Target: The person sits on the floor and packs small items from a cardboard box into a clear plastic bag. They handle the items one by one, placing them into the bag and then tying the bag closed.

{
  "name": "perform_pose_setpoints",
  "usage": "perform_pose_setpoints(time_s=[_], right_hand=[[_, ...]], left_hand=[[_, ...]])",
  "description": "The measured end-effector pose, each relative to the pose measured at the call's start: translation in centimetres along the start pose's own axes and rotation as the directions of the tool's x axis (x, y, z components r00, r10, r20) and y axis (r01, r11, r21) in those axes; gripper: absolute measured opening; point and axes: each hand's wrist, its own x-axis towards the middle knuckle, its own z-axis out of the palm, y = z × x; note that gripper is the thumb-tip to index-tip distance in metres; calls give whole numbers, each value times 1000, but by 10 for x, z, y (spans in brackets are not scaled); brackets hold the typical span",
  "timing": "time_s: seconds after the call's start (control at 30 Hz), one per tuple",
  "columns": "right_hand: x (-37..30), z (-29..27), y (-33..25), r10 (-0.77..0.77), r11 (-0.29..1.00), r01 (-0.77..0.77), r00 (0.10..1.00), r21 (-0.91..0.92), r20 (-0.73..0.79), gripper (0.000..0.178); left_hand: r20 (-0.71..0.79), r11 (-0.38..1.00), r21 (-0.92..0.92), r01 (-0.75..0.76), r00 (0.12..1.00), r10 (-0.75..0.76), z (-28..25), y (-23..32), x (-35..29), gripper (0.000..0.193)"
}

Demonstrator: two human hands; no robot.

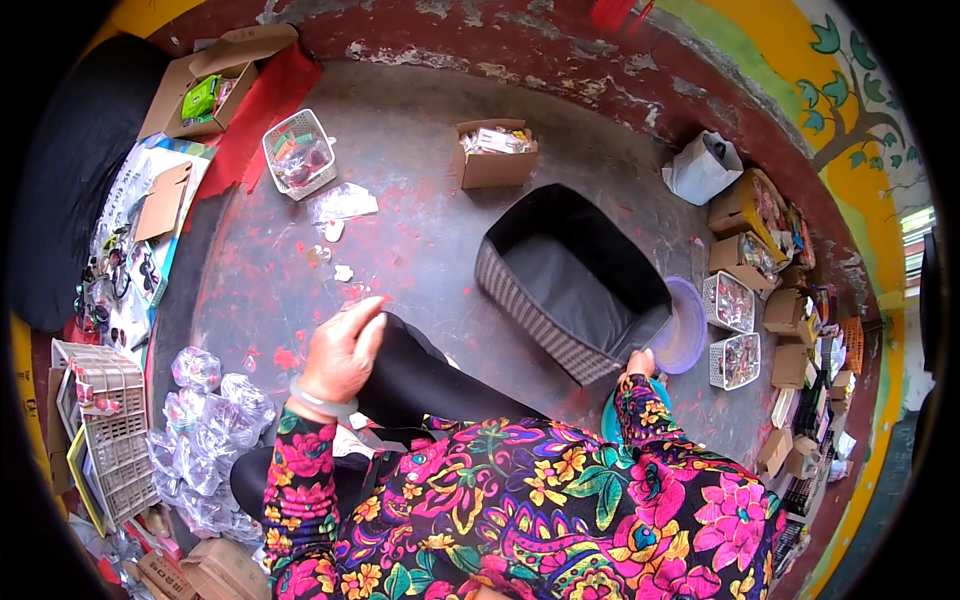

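A fabric storage bin (560,330), black inside with a grey-and-white patterned outside, stands tilted in front of me on the right. My right hand (640,363) grips its near right corner at the rim; the bin's inside shows only black lining. Over my dark-trousered knee is my left hand (343,352), a pale bangle at its wrist. Its fingers are bent and pressed together, and a small red spot shows at their tips; what they hold, if anything, I cannot make out. Beside the bin lies a round purple basin (682,325), partly hidden by it.
A small cardboard box (496,155) of packets and a white basket (300,153) stand farther off. Bundled clear plastic bags (205,430) lie at left near a crate (112,430). White baskets (734,360) and cartons (790,365) line the right wall.
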Motion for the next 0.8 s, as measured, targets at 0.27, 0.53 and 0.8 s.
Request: perform_pose_setpoints(time_s=[0.27,0.53,0.8], right_hand=[[-8,117,-39,393,838,-490,846,238,360,17],[-69,290,-112,370,917,-326,478,-230,797,18],[-63,449,-174,310,950,-188,679,-251,666,62]], left_hand=[[-346,939,56,339,889,-300,-59,-38,-73,22],[-323,616,389,685,727,-606,-144,-57,-224,25],[-559,398,383,834,552,-619,-136,-45,-290,30]])
